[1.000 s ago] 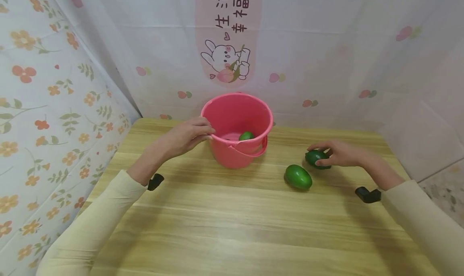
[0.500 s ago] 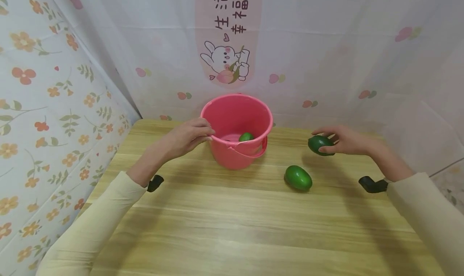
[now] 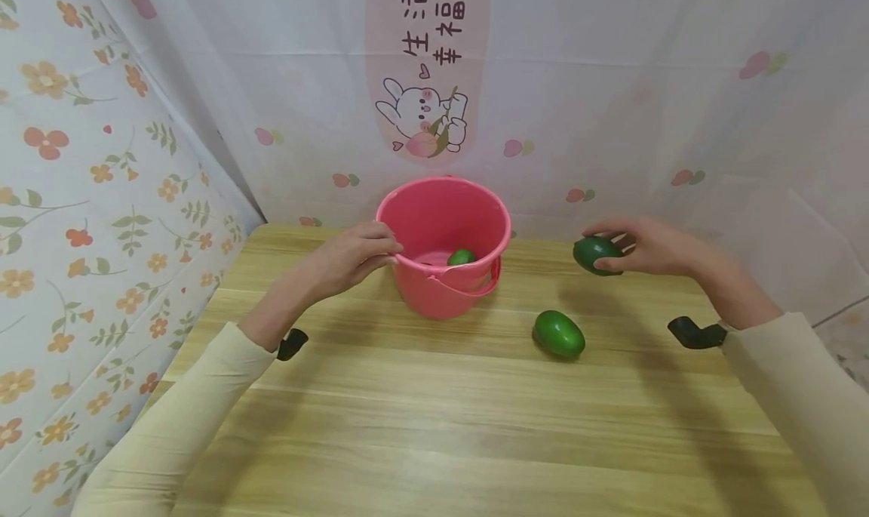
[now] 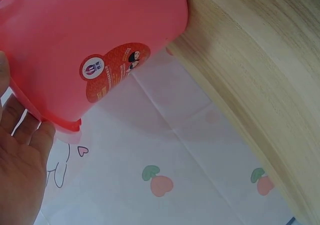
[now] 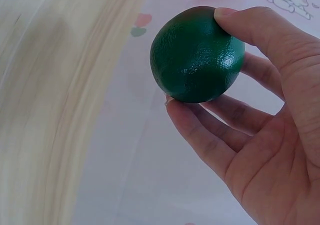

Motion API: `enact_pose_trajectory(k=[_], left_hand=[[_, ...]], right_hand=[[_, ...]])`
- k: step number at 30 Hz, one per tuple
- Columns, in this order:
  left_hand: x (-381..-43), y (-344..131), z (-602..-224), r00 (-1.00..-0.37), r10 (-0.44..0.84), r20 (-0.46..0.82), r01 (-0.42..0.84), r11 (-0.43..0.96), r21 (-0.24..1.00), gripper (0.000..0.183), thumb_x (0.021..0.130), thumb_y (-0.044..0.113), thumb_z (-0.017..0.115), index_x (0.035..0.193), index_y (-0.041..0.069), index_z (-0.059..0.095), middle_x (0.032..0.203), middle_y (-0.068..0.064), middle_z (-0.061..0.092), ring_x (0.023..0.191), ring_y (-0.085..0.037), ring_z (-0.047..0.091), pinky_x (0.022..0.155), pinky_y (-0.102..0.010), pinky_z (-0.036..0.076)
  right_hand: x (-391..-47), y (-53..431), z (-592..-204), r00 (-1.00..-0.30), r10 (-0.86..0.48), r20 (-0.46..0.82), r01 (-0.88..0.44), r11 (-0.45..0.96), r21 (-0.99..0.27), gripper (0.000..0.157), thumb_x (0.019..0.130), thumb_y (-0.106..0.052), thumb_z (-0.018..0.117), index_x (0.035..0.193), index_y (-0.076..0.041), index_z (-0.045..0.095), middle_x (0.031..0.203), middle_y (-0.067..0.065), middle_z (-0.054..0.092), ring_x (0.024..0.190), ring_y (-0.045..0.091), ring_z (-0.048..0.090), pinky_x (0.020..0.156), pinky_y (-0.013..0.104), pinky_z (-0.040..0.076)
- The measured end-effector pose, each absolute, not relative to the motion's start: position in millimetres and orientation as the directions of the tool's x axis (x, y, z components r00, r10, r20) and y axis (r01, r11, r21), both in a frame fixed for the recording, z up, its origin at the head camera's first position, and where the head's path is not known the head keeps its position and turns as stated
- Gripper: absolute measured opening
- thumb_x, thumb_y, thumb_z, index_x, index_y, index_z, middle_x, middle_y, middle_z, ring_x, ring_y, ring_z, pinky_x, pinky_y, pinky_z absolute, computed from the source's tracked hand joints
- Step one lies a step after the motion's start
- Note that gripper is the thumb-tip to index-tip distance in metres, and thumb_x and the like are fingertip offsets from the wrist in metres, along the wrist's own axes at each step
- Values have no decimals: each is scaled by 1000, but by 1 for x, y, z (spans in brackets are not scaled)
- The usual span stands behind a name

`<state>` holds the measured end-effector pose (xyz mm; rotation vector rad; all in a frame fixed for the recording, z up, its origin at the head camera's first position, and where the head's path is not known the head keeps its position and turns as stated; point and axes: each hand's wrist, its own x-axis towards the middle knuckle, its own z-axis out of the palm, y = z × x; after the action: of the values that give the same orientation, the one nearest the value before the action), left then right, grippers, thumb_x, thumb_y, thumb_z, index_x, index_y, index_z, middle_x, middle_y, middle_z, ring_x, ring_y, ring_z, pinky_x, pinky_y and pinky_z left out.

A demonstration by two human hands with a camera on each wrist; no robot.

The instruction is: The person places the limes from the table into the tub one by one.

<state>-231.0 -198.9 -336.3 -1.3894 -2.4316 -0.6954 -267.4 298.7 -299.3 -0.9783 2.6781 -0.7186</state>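
A pink bucket (image 3: 434, 290) stands upright at the back of the table, its handle hanging down at the front right. My left hand (image 3: 353, 256) grips the rim at its left side; the left wrist view shows fingers (image 4: 42, 135) at the rim. One green fruit (image 3: 462, 256) lies inside the bucket, partly hidden by the front rim. To the right, my right hand (image 3: 655, 247) holds a dark green lime (image 3: 597, 255) above the table, pinched between thumb and fingers. Its bumpy skin shows in the right wrist view. A brighter green, smooth oval fruit (image 3: 559, 334) lies on the table between bucket and right hand.
The wooden table (image 3: 434, 426) ends at a white printed curtain (image 3: 577, 109) close behind the bucket. A floral cloth (image 3: 102, 238) hangs along the left side. Black wrist mounts (image 3: 695, 333) stick out below the wrists.
My right hand has lifted the dark green lime off the table, then moved slightly up and left with it. The left hand has stayed on the bucket rim.
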Motion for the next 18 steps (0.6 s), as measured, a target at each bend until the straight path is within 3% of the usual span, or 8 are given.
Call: enact_pose_trajectory(k=[12, 18], left_hand=[[-231, -199, -337, -516, 739, 433, 856, 437, 275, 19, 90, 0, 76, 108, 2, 73, 104, -7, 64, 98, -23, 58, 88, -37, 52], [-232, -199, -337, -512, 740, 437, 859, 432, 275, 19, 90, -1, 76, 108, 2, 73, 103, -7, 63, 97, -23, 58, 87, -36, 52]], right_hand=[[-273, 292, -295, -744, -668, -8, -567, 639, -519, 49, 89, -5, 79, 133, 3, 59, 119, 24, 65, 102, 43, 67, 85, 53, 56], [-275, 286, -285, -762, -648, -6, -560, 663, -496, 50, 88, -4, 81, 133, 2, 60, 117, 21, 66, 100, 40, 68, 86, 51, 56]])
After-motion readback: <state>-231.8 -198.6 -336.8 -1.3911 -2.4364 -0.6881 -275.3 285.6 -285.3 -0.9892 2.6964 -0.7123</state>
